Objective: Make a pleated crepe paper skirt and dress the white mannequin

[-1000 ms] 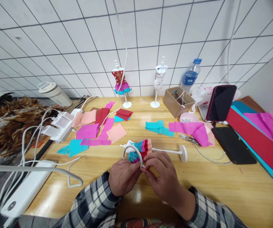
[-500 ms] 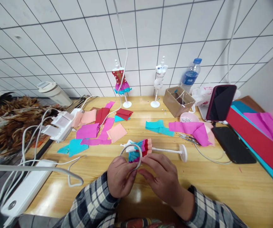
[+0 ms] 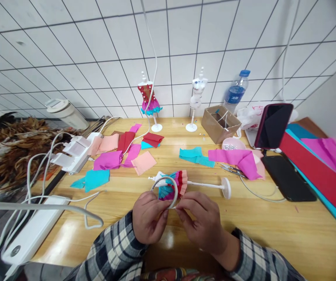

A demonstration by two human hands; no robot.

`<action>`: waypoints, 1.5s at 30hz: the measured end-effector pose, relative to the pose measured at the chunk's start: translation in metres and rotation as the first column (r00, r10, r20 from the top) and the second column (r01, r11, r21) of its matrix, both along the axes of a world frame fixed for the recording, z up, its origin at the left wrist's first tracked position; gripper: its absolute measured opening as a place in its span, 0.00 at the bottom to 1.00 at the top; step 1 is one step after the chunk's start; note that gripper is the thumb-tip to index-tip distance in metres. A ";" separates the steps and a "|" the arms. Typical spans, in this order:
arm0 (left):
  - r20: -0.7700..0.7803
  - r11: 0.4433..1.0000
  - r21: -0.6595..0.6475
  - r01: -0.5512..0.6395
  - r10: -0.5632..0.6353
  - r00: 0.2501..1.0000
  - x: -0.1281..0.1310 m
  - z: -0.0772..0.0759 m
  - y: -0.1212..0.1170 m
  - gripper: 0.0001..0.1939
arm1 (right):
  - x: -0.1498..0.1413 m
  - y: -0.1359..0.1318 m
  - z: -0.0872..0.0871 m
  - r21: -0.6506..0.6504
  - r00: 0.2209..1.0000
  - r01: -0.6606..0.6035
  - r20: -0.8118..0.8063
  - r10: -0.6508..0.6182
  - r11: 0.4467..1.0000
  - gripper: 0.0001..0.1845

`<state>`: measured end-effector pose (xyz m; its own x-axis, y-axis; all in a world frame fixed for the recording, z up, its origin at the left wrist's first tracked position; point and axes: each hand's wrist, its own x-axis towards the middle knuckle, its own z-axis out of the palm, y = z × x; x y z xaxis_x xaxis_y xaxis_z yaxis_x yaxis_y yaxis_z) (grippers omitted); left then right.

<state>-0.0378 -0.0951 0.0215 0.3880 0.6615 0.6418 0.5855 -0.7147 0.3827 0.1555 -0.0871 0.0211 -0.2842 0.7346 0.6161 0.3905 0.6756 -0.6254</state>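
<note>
My left hand (image 3: 149, 218) is closed around the lower edge of a thin, nearly used-up roll of tape (image 3: 176, 191), held upright as a ring. Thumb and forefinger of my right hand (image 3: 200, 218) pinch together at the ring's lower right edge, where a bit of the tape's end seems to show. Just behind the roll, a small white dress-form stand (image 3: 204, 185) lies on its side, its round base to the right. It wears a ruffled crepe-paper skirt (image 3: 182, 181) in teal, magenta, red and peach, partly seen through the ring.
Crepe-paper pieces (image 3: 108, 160) lie left and centre. Two dress forms stand at the wall, one dressed (image 3: 147, 95), one white (image 3: 197, 93). A cardboard box (image 3: 219, 127), bead bowl (image 3: 234, 144), scissors (image 3: 230, 169) and phones (image 3: 287, 177) are right; power strips (image 3: 36, 230) and cables left.
My right thumb and fingers have come together into a pinch and shifted slightly right. The tape roll has moved a little to the right in my left hand.
</note>
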 end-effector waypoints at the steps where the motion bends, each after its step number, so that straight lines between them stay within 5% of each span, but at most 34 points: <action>1: 0.003 1.000 0.001 -0.009 0.009 1.000 0.000 0.000 0.000 0.15 | 0.000 0.000 0.000 0.019 1.000 -0.013 0.024 0.013 1.000 0.03; 7: 0.082 0.999 -0.045 -0.021 0.025 0.996 -0.004 -0.001 0.001 0.14 | 0.000 -0.002 0.003 0.219 0.976 -0.070 0.215 0.021 0.973 0.07; 13: 0.258 0.994 -0.086 0.074 -0.049 0.965 0.002 -0.011 -0.007 0.10 | 0.005 -0.002 0.008 0.351 0.981 -0.102 0.193 0.034 0.931 0.10; 16: 0.428 0.971 -0.131 -0.201 0.238 0.872 -0.010 -0.022 -0.003 0.08 | 0.007 -0.004 0.007 0.348 0.984 -0.144 0.149 0.097 0.926 0.10; 18: 0.553 0.855 -0.106 -0.508 0.475 0.685 -0.031 -0.026 0.007 0.09 | 0.006 -0.005 0.006 0.281 0.987 -0.145 0.115 0.116 0.949 0.10; 20: 0.390 0.812 -0.028 -0.582 0.545 0.742 -0.059 -0.026 0.021 0.08 | 0.005 -0.004 0.004 0.153 0.993 -0.113 0.053 0.106 0.982 0.08; 22: 0.044 0.792 0.052 -0.608 0.607 0.794 -0.086 -0.024 0.035 0.07 | 0.003 -0.002 0.003 0.018 0.994 -0.104 -0.022 0.105 0.994 0.06; 26: -0.314 0.798 -0.053 -0.601 0.558 0.768 -0.115 -0.031 0.055 0.14 | 0.001 0.001 0.001 -0.114 0.988 -0.143 -0.075 0.135 0.983 0.05; 30: -0.389 0.774 -0.141 -0.617 0.530 0.754 -0.114 -0.043 0.059 0.16 | 0.001 0.001 0.000 -0.155 0.983 -0.181 -0.049 0.175 0.971 0.06; 34: -0.199 0.710 -0.084 -0.699 0.676 0.710 -0.090 -0.014 0.042 0.17 | 0.004 0.010 0.012 -0.408 0.989 -0.147 -0.043 0.142 0.901 0.03; 35: -0.118 0.754 -0.155 -0.639 0.628 0.769 -0.079 0.000 0.035 0.16 | 0.004 0.014 0.018 -0.491 0.988 -0.152 -0.047 0.148 0.858 0.03; 37: 0.016 0.856 -0.405 -0.320 0.357 0.934 -0.053 0.026 0.023 0.19 | 0.006 0.023 0.031 -0.627 0.977 -0.205 -0.085 0.196 0.752 0.02; 39: 0.143 0.822 -0.569 0.011 0.085 0.986 -0.027 0.046 0.014 0.28 | 0.006 0.032 0.044 -0.687 0.963 -0.256 -0.122 0.239 0.680 0.02; 40: 0.180 0.800 -0.593 0.088 0.025 0.983 -0.016 0.051 0.012 0.30 | 0.005 0.035 0.049 -0.690 0.960 -0.265 -0.123 0.252 0.673 0.02; 45: 0.188 0.782 -0.621 0.055 0.081 0.979 0.012 0.052 0.009 0.22 | 0.000 0.041 0.054 -0.643 0.963 -0.227 -0.039 0.265 0.731 0.04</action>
